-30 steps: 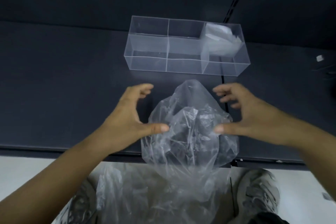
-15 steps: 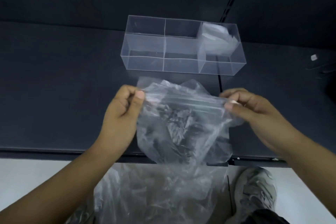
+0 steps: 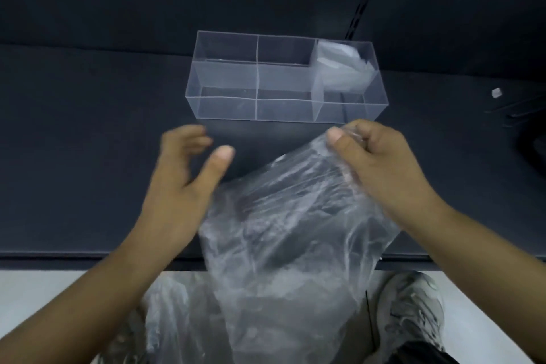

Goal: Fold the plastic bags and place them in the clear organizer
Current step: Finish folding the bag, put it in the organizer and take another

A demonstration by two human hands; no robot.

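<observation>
A crumpled clear plastic bag (image 3: 283, 216) hangs over the front edge of the dark table (image 3: 88, 156). My right hand (image 3: 375, 159) pinches the bag's upper right corner between thumb and curled fingers and holds it up. My left hand (image 3: 189, 168) hovers just left of the bag with fingers spread and holds nothing. The clear organizer (image 3: 283, 109) stands behind both hands, split into several compartments. A folded plastic bag (image 3: 339, 68) sits in its back right compartment.
More clear plastic (image 3: 183, 319) hangs below the table edge, by my shoes (image 3: 413, 310) on a pale floor. A small white piece (image 3: 497, 93) and dark cables (image 3: 517, 109) lie at the far right of the table.
My left hand has let go of the bag's top edge and opened. My right hand has kept its corner and lifted it toward the organizer, so the bag now hangs slanted.
</observation>
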